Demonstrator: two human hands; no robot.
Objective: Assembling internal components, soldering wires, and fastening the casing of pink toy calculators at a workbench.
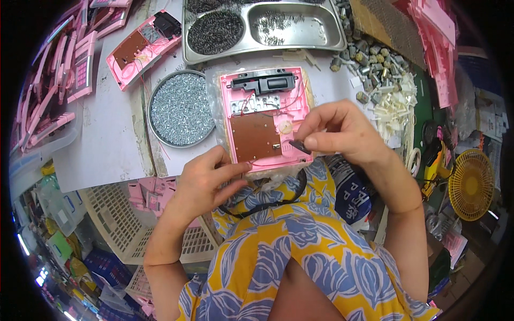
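Note:
Before me lies an open pink plastic casing (235, 84), its inside facing up. Inside are a brown circuit board (255, 136), a black plastic module (265, 83), a silver metal plate (251, 105) and thin red wires. My right hand (342, 134) is closed in a pinch on a small dark piece (297, 146), held over the casing's lower right part beside a round whitish disc (286, 127). My left hand (206, 174) is open with fingers apart, its fingertips touching the casing's lower left edge.
A round tray of small silver screws (182, 109) stands left of the casing. Behind is a metal compartment tray (326, 24) with dark springs. Another pink casing (144, 51) lies far left. Grey cylindrical parts (369, 67) and white plastic pieces (393, 115) are heaped at right.

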